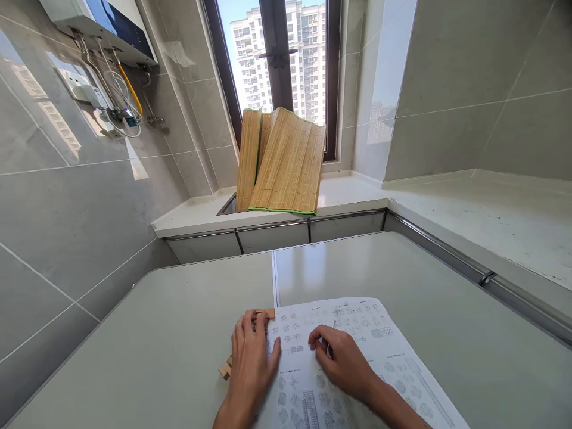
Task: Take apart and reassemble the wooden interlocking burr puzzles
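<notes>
Desk (pixel 187 333), 6 o'clock: left hand (pixel 251 363), grip closed over wooden pieces (pixel 261 314); right hand (pixel 342 357), fingers curled, pressing printed sheet (pixel 379 339). Bamboo mat (pixel 283 164) at 12 o'clock, by window.

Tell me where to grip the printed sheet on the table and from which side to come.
Take the printed sheet at its far right corner, coming from the right. It lies flat on the table, and that corner is bare, while the left hand and right hand press the near part and wooden pieces sit along its left edge.
</notes>
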The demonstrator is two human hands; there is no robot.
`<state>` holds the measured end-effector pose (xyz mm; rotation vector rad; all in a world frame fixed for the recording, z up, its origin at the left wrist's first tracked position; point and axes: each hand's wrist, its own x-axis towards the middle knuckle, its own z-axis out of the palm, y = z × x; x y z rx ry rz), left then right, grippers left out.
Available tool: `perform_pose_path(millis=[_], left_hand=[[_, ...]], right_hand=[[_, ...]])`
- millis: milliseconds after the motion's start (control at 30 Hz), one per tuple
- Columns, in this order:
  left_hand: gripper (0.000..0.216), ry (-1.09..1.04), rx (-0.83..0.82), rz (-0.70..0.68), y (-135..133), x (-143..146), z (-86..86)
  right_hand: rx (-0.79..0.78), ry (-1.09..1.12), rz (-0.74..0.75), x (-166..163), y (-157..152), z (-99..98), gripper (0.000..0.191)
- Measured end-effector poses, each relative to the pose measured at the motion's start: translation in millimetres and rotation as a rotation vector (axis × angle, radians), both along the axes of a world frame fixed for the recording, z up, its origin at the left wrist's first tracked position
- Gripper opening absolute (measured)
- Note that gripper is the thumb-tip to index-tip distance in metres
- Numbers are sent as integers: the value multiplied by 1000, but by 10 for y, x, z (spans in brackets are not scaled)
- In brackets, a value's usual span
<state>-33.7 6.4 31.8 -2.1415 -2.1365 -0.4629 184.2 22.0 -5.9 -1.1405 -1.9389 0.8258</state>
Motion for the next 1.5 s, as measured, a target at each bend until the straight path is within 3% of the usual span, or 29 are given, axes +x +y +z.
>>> perform_pose_path(millis=[167,300,467,600,700,867,1000,1267,1500], left_hand=[[61,272,-168,204,65,-141,-69],[56,337,-235,198,94,-101,-91],[50,324,-207,138,132,-36,-177],[47,316,-165,54,156,31,-267],[47,292,-97,-76,156,121,-341],[46,186,26,-313,129,291,-427],[49,108,60,-432,106,354,-432],[67,-9,124,-228,105,302,-428],[63,-113,81,-206,160,236,-334]], right_hand=[[10,-3,7,11,-8,-13,22],[17,-9,4,25,-3,-22,21],[33,-18,4,38,7,-21,20],[53,-19,3,31,15,-32,20],[74,-17,-14,25,22,-29,21],[151,48,-179,41,53,-4,21],[162,41,-177,51,94,-49,28],[139,-30,-183,58,123,-154,29],[117,-52,-233,59,149,-181,21]])
